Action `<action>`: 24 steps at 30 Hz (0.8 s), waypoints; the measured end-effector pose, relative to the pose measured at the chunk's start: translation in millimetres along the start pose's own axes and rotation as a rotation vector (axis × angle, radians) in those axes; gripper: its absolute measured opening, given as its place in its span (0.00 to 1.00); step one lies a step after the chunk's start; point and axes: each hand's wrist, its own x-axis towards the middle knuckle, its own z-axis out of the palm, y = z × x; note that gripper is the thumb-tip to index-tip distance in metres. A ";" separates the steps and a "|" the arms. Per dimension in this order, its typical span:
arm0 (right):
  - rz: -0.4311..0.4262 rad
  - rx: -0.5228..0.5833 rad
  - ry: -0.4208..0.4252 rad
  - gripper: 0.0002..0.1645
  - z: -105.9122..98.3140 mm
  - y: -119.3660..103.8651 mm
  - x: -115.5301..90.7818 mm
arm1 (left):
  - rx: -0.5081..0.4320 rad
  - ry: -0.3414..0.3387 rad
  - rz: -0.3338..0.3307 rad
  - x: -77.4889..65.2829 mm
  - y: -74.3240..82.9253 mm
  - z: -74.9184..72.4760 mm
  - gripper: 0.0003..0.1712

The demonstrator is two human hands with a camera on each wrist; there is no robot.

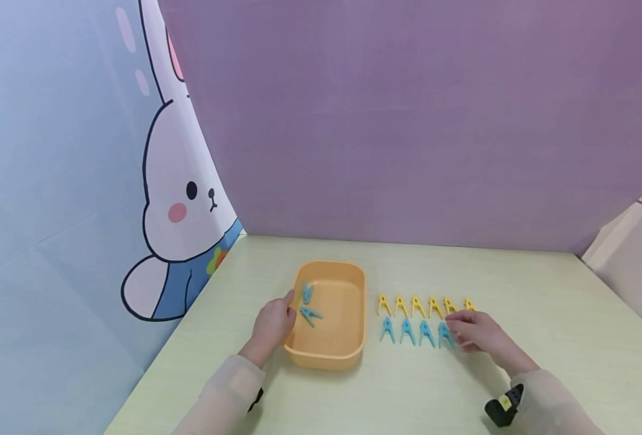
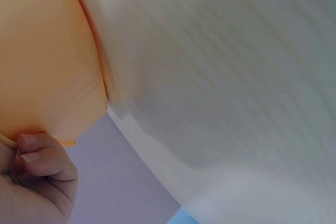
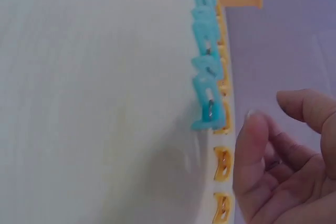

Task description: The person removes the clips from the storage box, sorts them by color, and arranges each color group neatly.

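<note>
An orange plastic basin (image 1: 324,361) stands left of centre, with two blue clothespins (image 1: 310,314) inside toward its left side. My left hand (image 1: 274,323) holds the basin's left rim; in the left wrist view its curled fingers (image 2: 47,162) press against the outer wall. To the basin's right, several blue clothespins (image 1: 407,332) stand in a row, and several yellow clothespins (image 1: 400,307) form another row behind them. My right hand (image 1: 476,332) is beside the rightmost blue clothespin (image 3: 210,103), thumb and index finger spread apart with nothing between them.
The pale wood-grain table (image 1: 549,308) carries everything. A purple backdrop (image 1: 408,121) rises along its far edge, and a blue cloth with a cartoon rabbit (image 1: 185,163) hangs at the left. A white panel (image 1: 631,260) borders the right side.
</note>
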 end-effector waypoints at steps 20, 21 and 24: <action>-0.167 0.085 -0.098 0.25 20.2 -40.3 7.7 | 0.000 -0.004 0.001 -1.6 2.1 -1.7 0.27; -0.169 0.080 -0.100 0.25 22.0 -42.8 8.6 | -0.002 -0.001 0.002 -1.5 2.0 -1.4 0.27; -0.169 0.081 -0.104 0.24 26.2 -50.4 11.4 | -0.005 0.001 -0.002 -1.5 1.9 -1.4 0.27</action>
